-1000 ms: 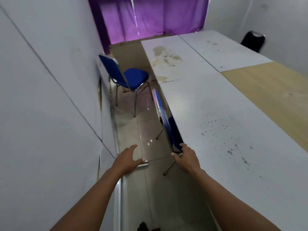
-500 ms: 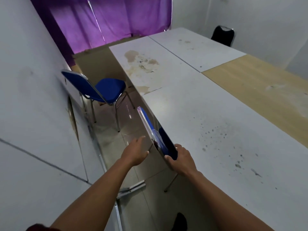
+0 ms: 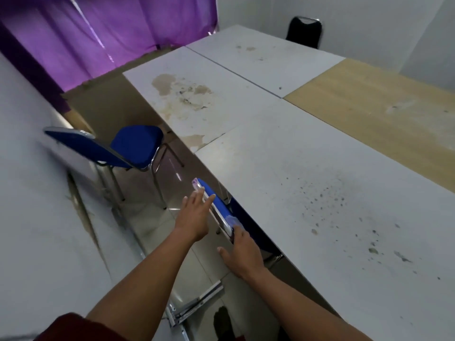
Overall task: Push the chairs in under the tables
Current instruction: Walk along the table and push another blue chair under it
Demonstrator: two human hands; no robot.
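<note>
Fingers (image 3: 205, 200) of the left hand (image 3: 194, 217) are stretched out loose and fairly wide, their tips resting against the outer face of the near chair's backrest (image 3: 216, 205); nothing is gripped there. On the other side the right hand (image 3: 242, 254) has its fingers laid along the near end of that same backrest, thumb splayed out towards the floor, and from where I stand I cannot tell whether they curl round the edge or only press flat on it.

That near blue chair is nearly home: its seat (image 3: 246, 222) is tucked beneath the speckled white desk (image 3: 320, 205), and the backrest stands just beside the desk edge, its long axis running parallel with that edge, away from the person. Both hands sit on the aisle side of it, so any last shove goes sideways, to the person's right, straight at the desk. The right hand is the nearer to the person, the left further along the rail.

Further down the aisle a second blue chair (image 3: 133, 146) stands pulled well out, its back close to the left wall (image 3: 37, 217) and its seat facing the stained white desk (image 3: 197, 94). It looks to be the next one to deal with, ahead and to the left. A black chair (image 3: 304, 30) sits at the far end.
</note>
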